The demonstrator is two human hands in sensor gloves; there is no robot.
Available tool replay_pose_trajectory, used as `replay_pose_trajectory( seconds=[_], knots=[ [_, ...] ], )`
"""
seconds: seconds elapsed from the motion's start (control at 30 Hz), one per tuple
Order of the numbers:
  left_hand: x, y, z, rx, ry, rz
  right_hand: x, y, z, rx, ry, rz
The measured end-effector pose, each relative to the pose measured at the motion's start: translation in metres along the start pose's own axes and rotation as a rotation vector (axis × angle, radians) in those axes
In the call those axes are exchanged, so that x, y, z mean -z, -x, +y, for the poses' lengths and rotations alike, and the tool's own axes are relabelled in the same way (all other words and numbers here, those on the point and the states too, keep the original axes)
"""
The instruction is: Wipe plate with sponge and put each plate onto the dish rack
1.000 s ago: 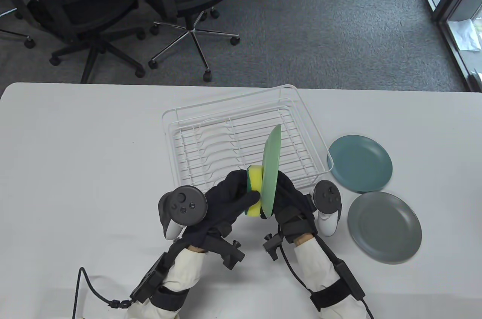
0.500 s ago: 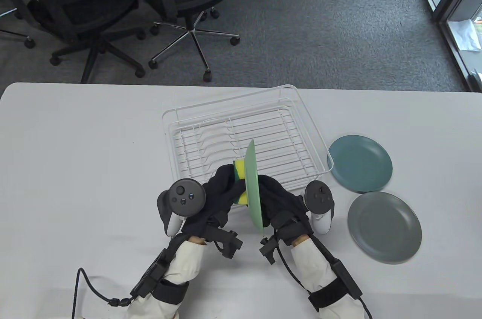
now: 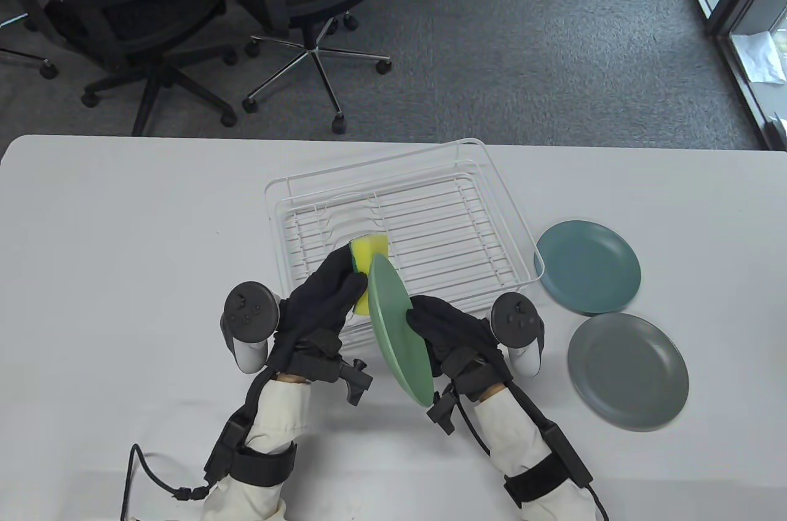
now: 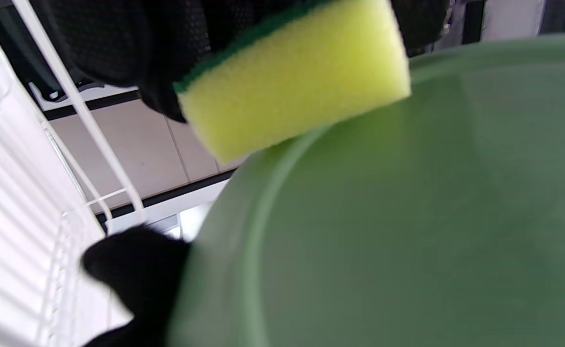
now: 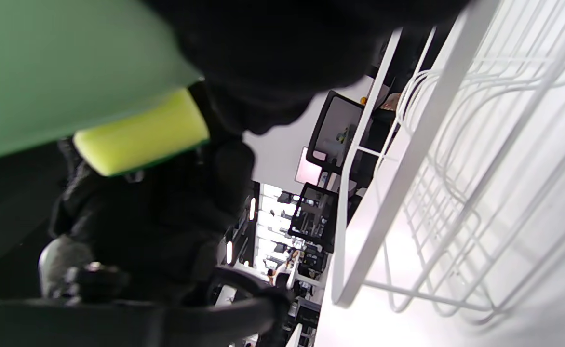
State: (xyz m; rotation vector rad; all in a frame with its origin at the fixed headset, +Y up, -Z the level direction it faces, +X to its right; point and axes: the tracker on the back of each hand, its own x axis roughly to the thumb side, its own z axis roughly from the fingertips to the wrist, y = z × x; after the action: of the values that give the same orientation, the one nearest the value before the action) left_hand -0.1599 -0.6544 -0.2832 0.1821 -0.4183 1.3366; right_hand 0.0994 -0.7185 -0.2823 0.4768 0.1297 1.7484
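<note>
Table view: left hand (image 3: 320, 306) gripping sponge (image 3: 369, 250).

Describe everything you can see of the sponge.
The sponge is a rectangular block of yellow foam with a dark green scouring layer on one face. The left hand grips it, green side toward the glove. It is held in the air above the dish rack's near edge, its foam side against the upper rim of the tilted green plate.
</note>
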Motion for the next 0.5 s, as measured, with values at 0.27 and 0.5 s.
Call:
replay_pose_trajectory(
  seconds=[0.27,0.5],
  knots=[
    [-0.009,-0.03,0.003,0.012,-0.1,-0.153,-0.003,0.008,-0.007,-0.041,0.09,0.046],
    [-0.016,-0.052,-0.018,0.018,0.003,-0.229,-0.006,0.017,-0.015,0.071,0.156,0.11]
  ],
)
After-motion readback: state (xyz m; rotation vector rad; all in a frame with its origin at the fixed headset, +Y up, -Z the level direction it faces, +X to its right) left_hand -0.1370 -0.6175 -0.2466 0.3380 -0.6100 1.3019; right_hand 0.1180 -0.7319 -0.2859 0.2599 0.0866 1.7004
